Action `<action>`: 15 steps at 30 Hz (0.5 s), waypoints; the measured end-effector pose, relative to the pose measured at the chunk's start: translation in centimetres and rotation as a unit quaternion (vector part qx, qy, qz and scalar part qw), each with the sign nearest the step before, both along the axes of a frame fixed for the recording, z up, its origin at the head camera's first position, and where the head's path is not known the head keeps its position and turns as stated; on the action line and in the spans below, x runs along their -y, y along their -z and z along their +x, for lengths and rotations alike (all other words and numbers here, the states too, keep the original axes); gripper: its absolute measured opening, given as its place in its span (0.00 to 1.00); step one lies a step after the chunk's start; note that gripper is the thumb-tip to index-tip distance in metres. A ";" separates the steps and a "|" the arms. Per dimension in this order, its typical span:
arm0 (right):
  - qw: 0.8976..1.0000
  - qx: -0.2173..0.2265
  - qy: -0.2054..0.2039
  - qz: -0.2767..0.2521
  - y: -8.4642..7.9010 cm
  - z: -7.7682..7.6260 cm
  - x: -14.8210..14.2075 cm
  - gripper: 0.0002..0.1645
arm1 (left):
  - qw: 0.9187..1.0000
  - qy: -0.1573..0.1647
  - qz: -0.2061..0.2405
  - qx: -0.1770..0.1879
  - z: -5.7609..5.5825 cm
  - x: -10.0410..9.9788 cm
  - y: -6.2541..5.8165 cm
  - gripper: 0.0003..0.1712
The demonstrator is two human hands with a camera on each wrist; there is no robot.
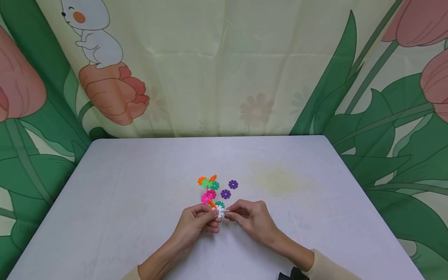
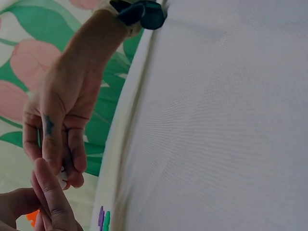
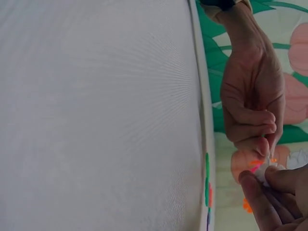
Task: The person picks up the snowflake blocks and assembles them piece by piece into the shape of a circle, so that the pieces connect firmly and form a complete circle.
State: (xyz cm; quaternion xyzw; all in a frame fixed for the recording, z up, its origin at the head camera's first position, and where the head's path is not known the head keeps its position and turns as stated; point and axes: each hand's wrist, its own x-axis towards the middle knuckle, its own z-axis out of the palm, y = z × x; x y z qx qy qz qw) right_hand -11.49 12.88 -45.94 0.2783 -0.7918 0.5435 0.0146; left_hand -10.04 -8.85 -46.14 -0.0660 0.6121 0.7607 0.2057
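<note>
Largest first: printed backdrop [image 1: 224, 77], tulips and a white animal, standing behind a pale table [image 1: 315, 217]. Work sits around the table's middle, nearer the person.

Two hands. Left hand [image 1: 196, 222]: thumb and fingers pinched on white notched piece [image 1: 220, 212]. Right hand [image 1: 253, 218]: thumb and fingertips pinched at the white piece's other side. Hands close together, fingertips almost meeting over it. One white disc or two pressed together: cannot tell, fingers cover much of it.

Just beyond the hands, a small colored cluster. Pink discs [image 1: 206, 198] overlap in its near part; light green disc [image 1: 207, 184] further off, with orange disc [image 1: 202, 181] and teal disc [image 1: 215, 185] against it. Thin red edge-on piece [image 1: 207, 189] between light green and pink, perhaps a link.

Smallest: tilted orange piece [image 1: 212, 203] by the left fingertips; joined to white or merely behind it, unclear. Second teal disc [image 1: 219, 203] just past the white.

Progress, my reading: partway. Cluster looks at least partly slotted together; the white join seems in hand, not visibly finished. Two purple discs [image 1: 225, 194] lie apart from the rest, apparently unused, so probably left to add.
</note>
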 end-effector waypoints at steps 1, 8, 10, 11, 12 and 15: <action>1.000 0.001 0.003 0.003 0.0 0.0 0.0 0.05 | 1.000 0.001 0.002 0.000 0.0 0.0 0.0 0.13; 0.999 -0.009 0.032 0.012 0.2 -0.2 0.0 0.06 | 1.000 0.005 0.014 0.002 0.2 -0.3 -0.1 0.15; 0.999 -0.015 0.042 0.012 0.2 -0.2 0.1 0.06 | 1.000 0.010 0.014 0.000 0.3 -0.4 -0.2 0.17; 0.999 -0.016 0.044 0.009 0.2 -0.2 0.1 0.06 | 1.000 0.013 0.012 -0.001 0.4 -0.4 -0.2 0.18; 0.999 -0.016 0.046 0.007 0.2 -0.1 0.2 0.06 | 1.000 0.014 0.010 -0.002 0.4 -0.4 -0.2 0.19; 0.999 -0.016 0.047 -0.003 0.2 -0.1 0.3 0.06 | 1.000 0.011 0.005 -0.005 0.4 -0.4 -0.2 0.20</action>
